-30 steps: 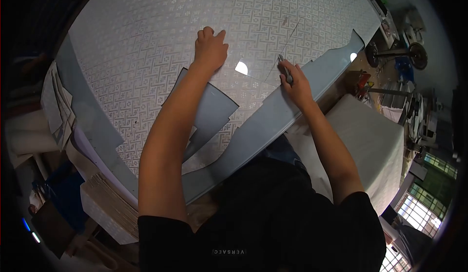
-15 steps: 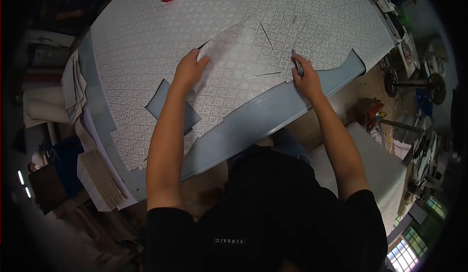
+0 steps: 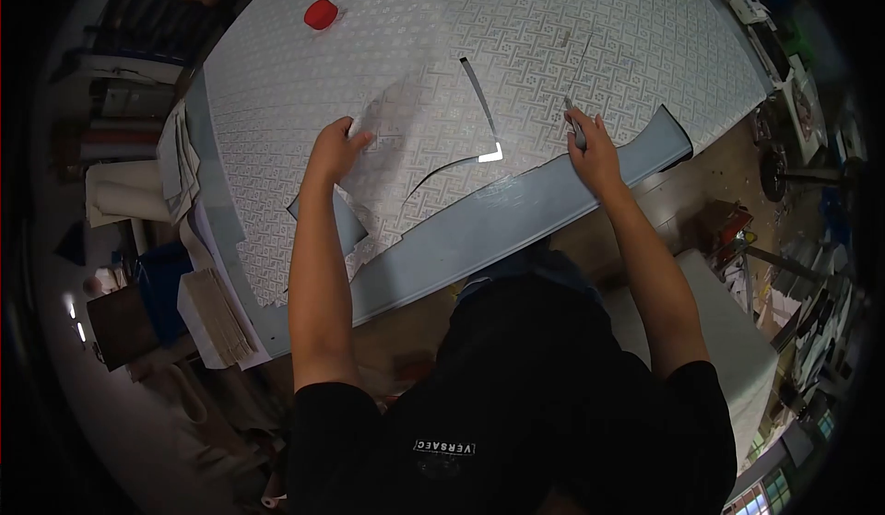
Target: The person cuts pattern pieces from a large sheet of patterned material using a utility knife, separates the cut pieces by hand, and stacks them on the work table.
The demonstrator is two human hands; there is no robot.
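A patterned silvery-white sheet [image 3: 516, 63] covers most of the table. My left hand [image 3: 336, 151] pinches a cut piece [image 3: 419, 132] of this sheet at its left side. Gaps run along the right and lower edges of the piece, with a bright white patch at their corner. My right hand [image 3: 595, 153] is closed round a utility knife [image 3: 578, 130], a small grey tool with a narrow metal tip. Its tip is close to the sheet, near a thin slit [image 3: 583, 63]; whether it touches I cannot tell.
A red round object [image 3: 320, 14] lies on the sheet at the far left. Bare blue-grey tabletop [image 3: 498, 224] shows along the near edge. Stacked boards [image 3: 214, 317] and rolled material [image 3: 129, 190] stand at left. A cloth-covered surface [image 3: 710, 321] is at right.
My left hand has moved left and a little down with the cut piece, and the gaps beside it have widened. My right hand still grips the utility knife near the slit. The view has shifted slightly.
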